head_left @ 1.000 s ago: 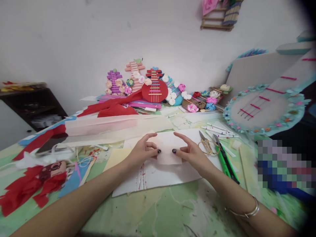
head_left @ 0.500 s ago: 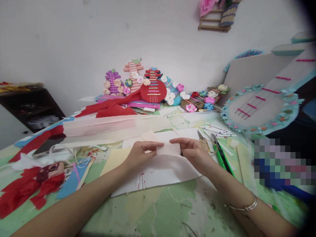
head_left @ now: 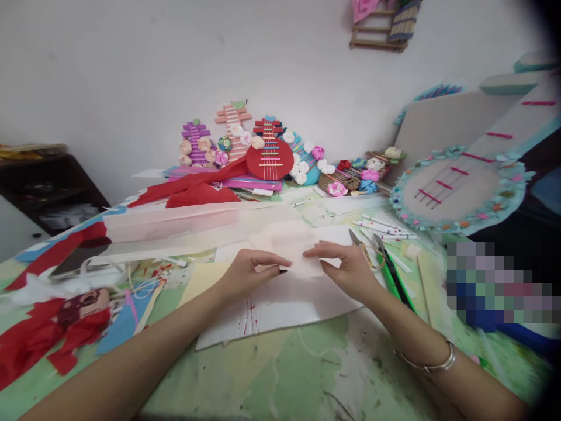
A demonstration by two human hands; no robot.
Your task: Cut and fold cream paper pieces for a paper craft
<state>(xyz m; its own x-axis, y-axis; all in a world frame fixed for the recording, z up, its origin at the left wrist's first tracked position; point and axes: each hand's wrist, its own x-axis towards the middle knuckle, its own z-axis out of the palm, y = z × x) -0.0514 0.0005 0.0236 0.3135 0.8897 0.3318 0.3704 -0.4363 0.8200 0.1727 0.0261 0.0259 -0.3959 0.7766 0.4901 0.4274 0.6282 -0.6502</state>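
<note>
A small pale pink piece of tissue paper (head_left: pixel 293 244) is held just above a white sheet (head_left: pixel 280 304) in the middle of the table. My left hand (head_left: pixel 248 272) pinches its left edge with fingers closed. At the paper's right edge my right hand (head_left: pixel 346 268) pinches too; a bangle sits on that wrist. The paper is partly lifted and blurred. Both forearms reach in from the bottom of the view.
Gold scissors (head_left: pixel 366 248) and a green utility knife (head_left: pixel 394 275) lie right of my right hand, with white pens (head_left: pixel 381 227) behind. Long pale paper strips (head_left: pixel 184 225) and red paper (head_left: pixel 193 190) lie behind. Craft paper instruments (head_left: pixel 267 155) line the wall; a large round one (head_left: pixel 456 190) sits at right.
A second ago the paper lay flat under my fingertips. Both hands have since pinched its edges and lifted it up and slightly away from me.
</note>
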